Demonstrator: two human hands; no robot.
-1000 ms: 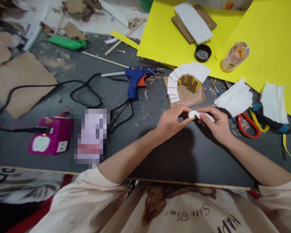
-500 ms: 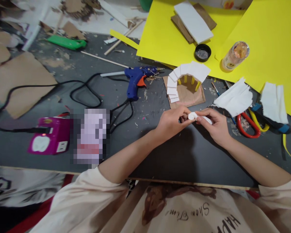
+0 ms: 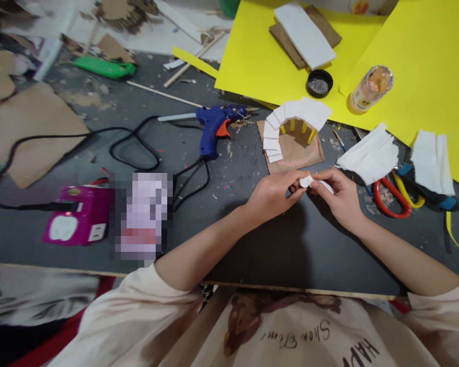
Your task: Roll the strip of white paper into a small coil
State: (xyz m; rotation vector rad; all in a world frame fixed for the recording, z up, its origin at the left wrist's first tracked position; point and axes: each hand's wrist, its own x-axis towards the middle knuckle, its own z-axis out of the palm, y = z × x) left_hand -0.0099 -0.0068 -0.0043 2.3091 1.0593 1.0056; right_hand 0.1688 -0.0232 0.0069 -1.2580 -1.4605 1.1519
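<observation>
Both hands meet over the front of the dark table around a small white strip (image 3: 306, 181), coiled into a roll at one end; it could be paper or tissue. My left hand (image 3: 273, 192) pinches the coiled end between thumb and fingers. The loose tail lies in my right hand (image 3: 338, 196), its thumb and forefinger closed on the strip close to the coil. Just beyond the fingers sits a curved model (image 3: 290, 114) of overlapping white card pieces on short yellow posts, fixed to a brown cardboard base (image 3: 300, 153).
Left of the model lies a blue glue gun (image 3: 212, 127), its cord running to a purple power block (image 3: 78, 214). Red-handled scissors (image 3: 392, 199) and torn white sheets (image 3: 371, 153) are on the right. An open jar (image 3: 372, 87) stands on yellow card (image 3: 416, 66).
The coiled end has shifted slightly right and turned between my fingers, and less of the tail shows. Both hands keep their hold.
</observation>
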